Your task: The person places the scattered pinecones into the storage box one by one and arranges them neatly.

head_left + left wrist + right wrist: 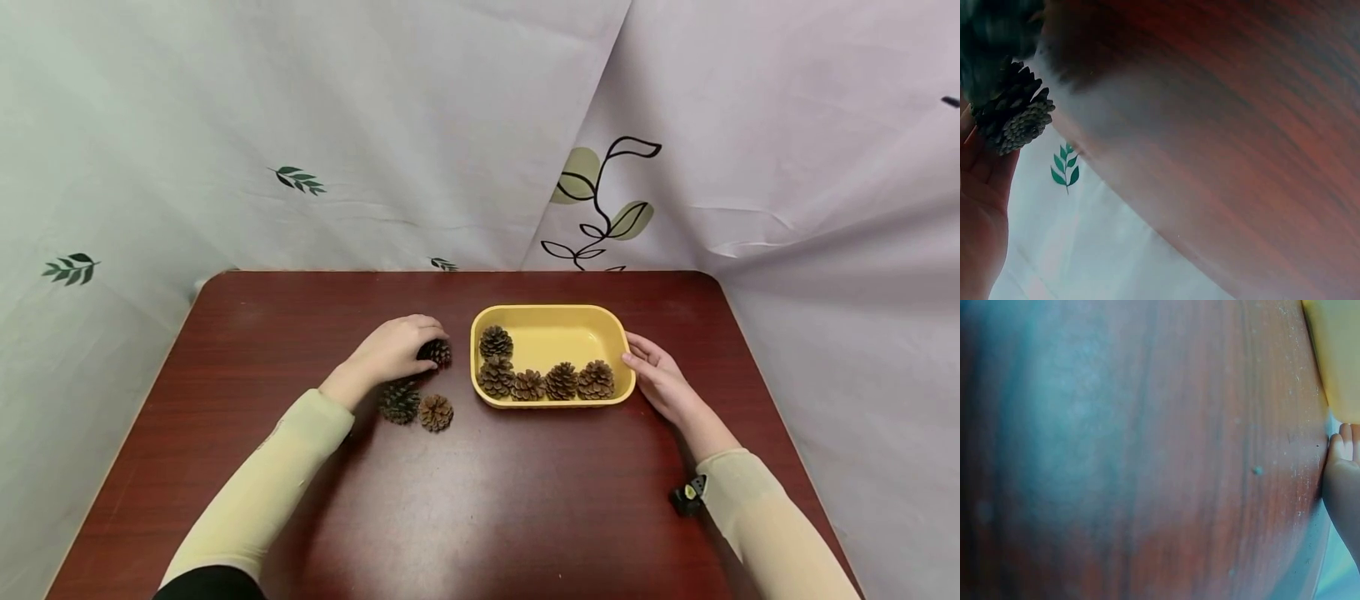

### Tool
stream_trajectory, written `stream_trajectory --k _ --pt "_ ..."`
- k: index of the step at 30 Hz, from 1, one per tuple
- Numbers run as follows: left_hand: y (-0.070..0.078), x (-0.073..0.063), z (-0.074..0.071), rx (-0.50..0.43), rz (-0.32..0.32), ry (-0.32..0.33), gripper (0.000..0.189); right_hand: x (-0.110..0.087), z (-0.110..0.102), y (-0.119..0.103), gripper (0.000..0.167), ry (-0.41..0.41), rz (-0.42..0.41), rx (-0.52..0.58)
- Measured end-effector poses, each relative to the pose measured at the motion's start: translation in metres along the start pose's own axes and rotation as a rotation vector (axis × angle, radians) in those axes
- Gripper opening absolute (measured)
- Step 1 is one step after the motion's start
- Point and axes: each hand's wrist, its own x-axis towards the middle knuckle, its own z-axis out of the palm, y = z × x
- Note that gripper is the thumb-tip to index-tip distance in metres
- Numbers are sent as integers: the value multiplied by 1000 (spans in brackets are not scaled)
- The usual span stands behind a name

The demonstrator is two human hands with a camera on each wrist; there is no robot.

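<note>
In the head view, my left hand (395, 349) holds a pine cone (437, 353) between curled fingers and thumb, left of a yellow tray (553, 312). The left wrist view shows this pine cone (1013, 115) against the fingers. Two more pine cones lie close below that hand: a dark one (400, 402) and a browner one (436, 412). My right hand (662, 379) grips the tray's right end, its thumb at the rim and its fingers against the outer side. Several pine cones (561, 381) sit inside the tray along its left and near sides.
The reddish-brown wooden table (480, 500) has rounded far corners and meets a pale cloth (375, 125) printed with leaves. A small black device (687, 496) is at the right wrist, by the sleeve cuff.
</note>
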Motion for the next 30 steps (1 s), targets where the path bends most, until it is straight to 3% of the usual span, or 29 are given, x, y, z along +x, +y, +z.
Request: stream_trajectory --k 6,15,21,30 --pt "2 -3 -12 -13 -31 37 43 -1 1 -1 38 0 0 -8" --pt "5 -3 -25 -106 -57 117 43 -1 2 -1 37 -12 -4 -18" --pt "9 4 -30 -168 -33 175 43 -2 2 0 37 -12 -7 -3" --pt "20 20 -36 -186 -14 232 45 -1 1 0 36 -17 -15 2"
